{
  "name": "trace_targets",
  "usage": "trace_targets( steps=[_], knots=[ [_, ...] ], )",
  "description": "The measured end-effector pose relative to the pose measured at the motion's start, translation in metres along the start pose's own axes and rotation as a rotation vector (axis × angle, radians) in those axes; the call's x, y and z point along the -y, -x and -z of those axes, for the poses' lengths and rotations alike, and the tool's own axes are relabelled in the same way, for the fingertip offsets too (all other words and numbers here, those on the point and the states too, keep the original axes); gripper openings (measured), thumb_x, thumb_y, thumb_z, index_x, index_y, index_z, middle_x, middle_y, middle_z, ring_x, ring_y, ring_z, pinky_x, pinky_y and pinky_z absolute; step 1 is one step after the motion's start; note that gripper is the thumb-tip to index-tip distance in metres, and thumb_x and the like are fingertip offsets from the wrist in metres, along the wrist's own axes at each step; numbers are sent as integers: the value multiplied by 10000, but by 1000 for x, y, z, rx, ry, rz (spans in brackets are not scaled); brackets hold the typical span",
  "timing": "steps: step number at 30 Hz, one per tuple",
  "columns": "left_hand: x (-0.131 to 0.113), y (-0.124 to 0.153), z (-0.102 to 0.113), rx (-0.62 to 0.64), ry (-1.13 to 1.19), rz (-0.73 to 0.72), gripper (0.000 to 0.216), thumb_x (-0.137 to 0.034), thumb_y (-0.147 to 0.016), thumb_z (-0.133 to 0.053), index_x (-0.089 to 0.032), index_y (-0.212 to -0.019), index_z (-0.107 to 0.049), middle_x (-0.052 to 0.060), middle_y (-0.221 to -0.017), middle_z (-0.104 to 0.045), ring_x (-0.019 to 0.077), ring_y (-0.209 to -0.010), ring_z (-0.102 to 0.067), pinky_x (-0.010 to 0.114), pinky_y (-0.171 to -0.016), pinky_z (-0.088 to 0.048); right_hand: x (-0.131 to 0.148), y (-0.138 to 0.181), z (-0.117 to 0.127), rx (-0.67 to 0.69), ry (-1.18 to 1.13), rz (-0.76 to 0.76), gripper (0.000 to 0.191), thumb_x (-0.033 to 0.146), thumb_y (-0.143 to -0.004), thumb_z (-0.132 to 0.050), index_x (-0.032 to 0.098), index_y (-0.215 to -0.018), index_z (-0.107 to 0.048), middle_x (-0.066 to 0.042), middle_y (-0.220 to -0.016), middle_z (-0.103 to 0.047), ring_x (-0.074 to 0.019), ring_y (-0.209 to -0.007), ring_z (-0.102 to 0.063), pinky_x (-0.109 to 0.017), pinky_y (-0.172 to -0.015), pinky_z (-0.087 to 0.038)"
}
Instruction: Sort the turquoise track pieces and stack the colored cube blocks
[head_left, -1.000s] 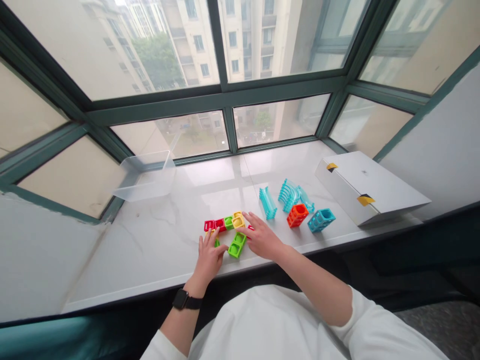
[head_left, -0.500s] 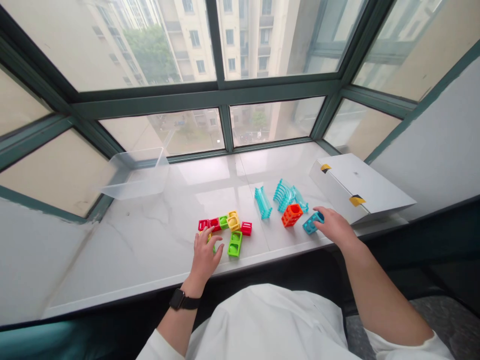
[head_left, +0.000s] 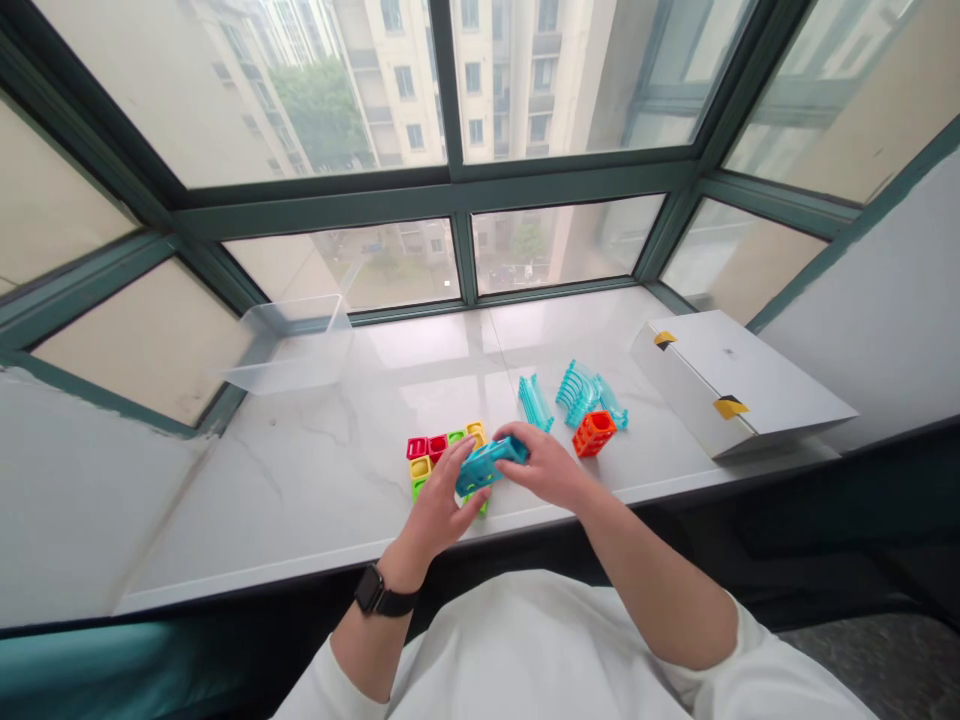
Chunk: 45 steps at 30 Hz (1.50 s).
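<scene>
Head view has the blue block (head_left: 484, 468) pinched in the right hand (head_left: 546, 466) at its right, far end, its long axis running left and nearward into the curved left hand (head_left: 436, 512), whose grip I cannot tell, over coloured blocks (head_left: 438, 449) on the worktop (head_left: 322, 480).

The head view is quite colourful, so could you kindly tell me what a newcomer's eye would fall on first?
Probably the bright blue hollow plastic block, held between the left hand and the right hand over the white marbled sill. Next come the small red, yellow and green plastic blocks, partly hidden by the hands, and the orange hollow plastic block standing to their right. The large dark-green-framed window behind also stands out.
</scene>
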<state>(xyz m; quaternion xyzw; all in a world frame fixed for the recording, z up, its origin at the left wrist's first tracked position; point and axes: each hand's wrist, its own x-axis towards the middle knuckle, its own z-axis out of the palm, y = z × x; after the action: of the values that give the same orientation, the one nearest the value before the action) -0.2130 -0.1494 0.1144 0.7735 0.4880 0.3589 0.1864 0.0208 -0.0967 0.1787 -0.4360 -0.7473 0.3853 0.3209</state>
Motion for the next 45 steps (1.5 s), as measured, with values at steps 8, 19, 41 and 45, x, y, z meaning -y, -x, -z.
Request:
trace_targets(
  steps=[8, 19, 41, 45],
  knots=[
    [44, 13, -7, 2, -197, 68, 471, -390, -1031, -595, -319, -1489, -510, 113, -1445, -594, 302, -1298, -616, 480, -1057, -555, -43, -10, -70, -98, -71, -3, 243, 194, -805, -719, 243, -1038, -673, -23, -1055, -693, -198, -919, -642, -330, -843, -511],
    [69, 0, -27, -22, -297, 42, 645, -459, -896, -781, -277, -1464, -535, 142, -1383, -637, 372, -1299, -593, 588, -1113, -471, -77, 12, -54, -210, -30, -84, 243, 203, -817, -717, 251, -1051, -673, -34, -1088, -706, -218, -980, -649, -342, -839, -521],
    [70, -2, -6, -271, -21, 269, 341, -313, -969, -616, -250, -1301, -576, 96, -1250, -620, 251, -1179, -646, 441, -1044, -569, -122, 40, -75, -25, 324, 211, 514, 84, -782, -756, 241, -1266, -686, -116, -1256, -679, -316, -1168, -622, -508, -1042, -531],
    [85, -37, -9, -295, -65, 321, 367, -280, -940, -619, -233, -1303, -591, 109, -1270, -647, 274, -1202, -653, 473, -1075, -550, -127, 42, -79, -64, 406, 194, 478, 74, -804, -723, 241, -1251, -695, -122, -1226, -647, -310, -1131, -624, -496, -1006, -559]
  ],
)
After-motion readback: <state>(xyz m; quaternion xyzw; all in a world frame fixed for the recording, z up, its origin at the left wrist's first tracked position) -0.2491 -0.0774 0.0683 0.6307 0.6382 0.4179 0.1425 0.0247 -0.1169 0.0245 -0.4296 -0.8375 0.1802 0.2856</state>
